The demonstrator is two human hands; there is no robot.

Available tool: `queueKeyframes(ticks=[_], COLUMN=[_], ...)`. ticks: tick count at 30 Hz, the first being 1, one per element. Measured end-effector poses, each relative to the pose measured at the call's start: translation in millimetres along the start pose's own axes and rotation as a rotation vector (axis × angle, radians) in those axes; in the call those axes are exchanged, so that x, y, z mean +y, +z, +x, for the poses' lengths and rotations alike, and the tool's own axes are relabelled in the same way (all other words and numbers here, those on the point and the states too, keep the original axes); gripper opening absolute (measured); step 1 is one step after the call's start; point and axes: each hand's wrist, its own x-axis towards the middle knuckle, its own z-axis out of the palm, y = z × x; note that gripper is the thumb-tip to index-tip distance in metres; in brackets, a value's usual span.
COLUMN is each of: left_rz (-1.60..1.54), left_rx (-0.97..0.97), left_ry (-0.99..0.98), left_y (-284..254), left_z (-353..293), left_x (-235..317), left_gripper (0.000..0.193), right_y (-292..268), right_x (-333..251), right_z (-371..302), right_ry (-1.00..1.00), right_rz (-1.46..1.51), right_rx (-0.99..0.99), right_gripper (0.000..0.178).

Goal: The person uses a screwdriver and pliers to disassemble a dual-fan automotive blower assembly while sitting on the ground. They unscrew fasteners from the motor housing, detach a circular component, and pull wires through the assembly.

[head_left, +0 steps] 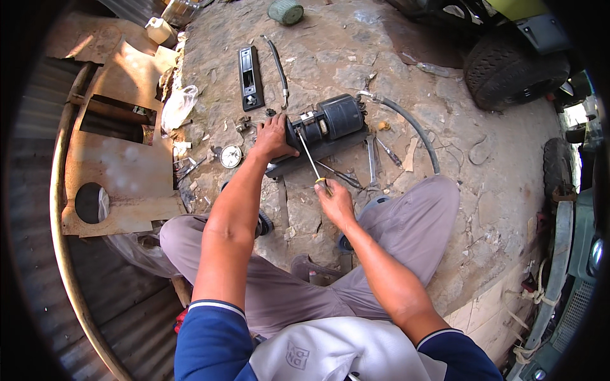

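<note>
Nearest are the person's grey trousers, knees spread wide to either side; above the lap, the right hand is closed around the yellow-and-black handle of a screwdriver, whose pale shaft slants up and left to the near side of a black machine; that machine lies on the stony ground in front of the person, a thick cylinder at its right end; the left hand is laid over its left end, thumb apart from the fingers, though I cannot tell whether it grips or merely presses.

Just on the near side of the machine lies a dark-handled tool; to its right are a metal spanner and, beside that, a second screwdriver; a round dial with a pale face sits left of the left forearm.

Farther out, a dark hose curves from near the cylinder toward the right knee; a shorter hose lies beyond the left hand, beside a long black housing; a big black tyre stands at upper right; farthest, a greenish round container rests at the top edge.
</note>
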Motion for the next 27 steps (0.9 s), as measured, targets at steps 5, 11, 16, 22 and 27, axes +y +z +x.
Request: queueKeyframes(ticks=[5,11,16,22,27], left_rz=[-0.014,0.0,-0.002,-0.014,-0.014], left_rx=[0.008,-0.019,0.003,-0.003,-0.016], left_ry=[-0.004,-0.015,-0.009,-0.002,-0.005], left_y=[1.3,-2.1,1.1,-0.4,-3.4], left_z=[-1.2,-0.8,-0.1,-2.1,-2.1], left_x=[-2.9,-0.1,-2.4,-1.9,1.8], left_gripper=[0.127,0.128,0.127,0.127,0.127], right_y=[0.4,4.1,7.9,6.0,15.5], right_x=[-4.4,-1.4,5.5,-5.2,11.5], right_z=[2.1,4.6,7.4,4.4,9.3], right_ry=[0.008,0.066,0.088,0.095,0.098], right_rz=[-0.018,0.012,0.056,0.021,0.062], right_rx=[-0.025,-0.033,-0.048,-0.052,-0.008], right_gripper=[0.038,0.038,0.038,0.039,0.041])
